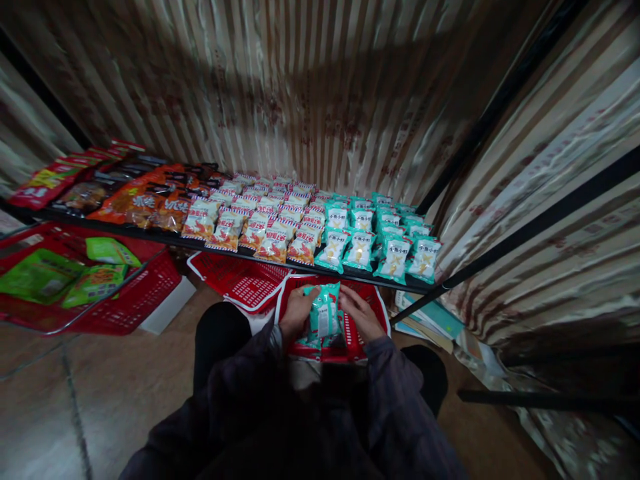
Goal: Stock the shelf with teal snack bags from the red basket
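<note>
In front of me, over a red basket (373, 313), a teal snack bag (324, 315) is held with its back side, which bears a pale label panel, facing up. My left hand (297, 312) is closed on the bag's left side, its thumb across the upper left corner. On the other side, my right hand (361, 316) has its fingers stretched out, with the tips at the bag's right edge. More teal bags (309, 343) lie beneath it in the basket, partly hidden.
A black shelf (240, 251) runs across, carrying rows of teal bags (394, 259), shrimp-snack bags (273, 238), orange packs (135, 200) and red packs (50, 179). Another red basket (150, 287) with green packs stands left. Black poles (500, 243) and books (435, 313) are right.
</note>
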{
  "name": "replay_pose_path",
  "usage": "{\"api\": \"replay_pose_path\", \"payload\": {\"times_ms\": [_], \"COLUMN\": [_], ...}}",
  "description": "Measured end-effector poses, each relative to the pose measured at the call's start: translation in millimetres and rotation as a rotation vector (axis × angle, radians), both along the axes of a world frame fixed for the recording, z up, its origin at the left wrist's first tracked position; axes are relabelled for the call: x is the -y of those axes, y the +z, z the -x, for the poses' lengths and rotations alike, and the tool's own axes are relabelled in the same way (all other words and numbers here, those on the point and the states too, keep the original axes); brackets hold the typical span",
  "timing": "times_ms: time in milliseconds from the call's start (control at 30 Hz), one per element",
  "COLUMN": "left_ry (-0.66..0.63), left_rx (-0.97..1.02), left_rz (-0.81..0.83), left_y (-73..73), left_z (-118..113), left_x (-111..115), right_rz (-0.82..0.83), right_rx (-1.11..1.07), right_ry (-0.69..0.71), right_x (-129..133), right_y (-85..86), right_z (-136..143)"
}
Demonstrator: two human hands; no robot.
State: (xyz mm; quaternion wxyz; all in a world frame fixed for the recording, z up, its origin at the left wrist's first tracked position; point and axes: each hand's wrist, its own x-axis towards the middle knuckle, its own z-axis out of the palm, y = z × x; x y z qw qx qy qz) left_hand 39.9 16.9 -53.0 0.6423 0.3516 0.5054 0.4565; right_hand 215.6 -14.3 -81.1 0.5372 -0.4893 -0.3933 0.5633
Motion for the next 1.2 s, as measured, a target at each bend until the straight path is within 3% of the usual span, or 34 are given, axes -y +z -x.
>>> {"api": "replay_pose_path", "payload": {"times_ms": [100,200,500,667,967,1200], "left_ry": [-0.050,-0.086,-0.137,-0.212,-0.270,-0.257], "left_rx": [-0.020,-0.046,-0.099,-0.165,-0.308,-0.315], "left_rz": [-0.030,-0.039,-0.042,-0.032,-0.049,-0.065], "left_y": [-2.6,-7.2,-31.7,-41.9,-38.8,-39.3], "left_z": [-3.5,-6.8,-21.3,-16.0,5.2,4.8], "left_x": [0.5,0.1,5.8,-0.9,-1.9,5.4], "right_rz": [0.051,0.110,0.161,0.203,0.253,0.251], "right_rx": [0.030,-0.007,-0.020,-0.032,-0.077,-0.049], "right_ry": [-0.070,-0.113,-0.098,-0.133,-0.129,-0.096], "right_x": [-5.5,-6.2,5.6,4.3,7.4,4.3], "right_y": [2.5,-8.6,-30.4,-36.4,-37.7,-35.0], "right_z": [5.9,9.3,4.9,7.9,31.0,28.3]}}
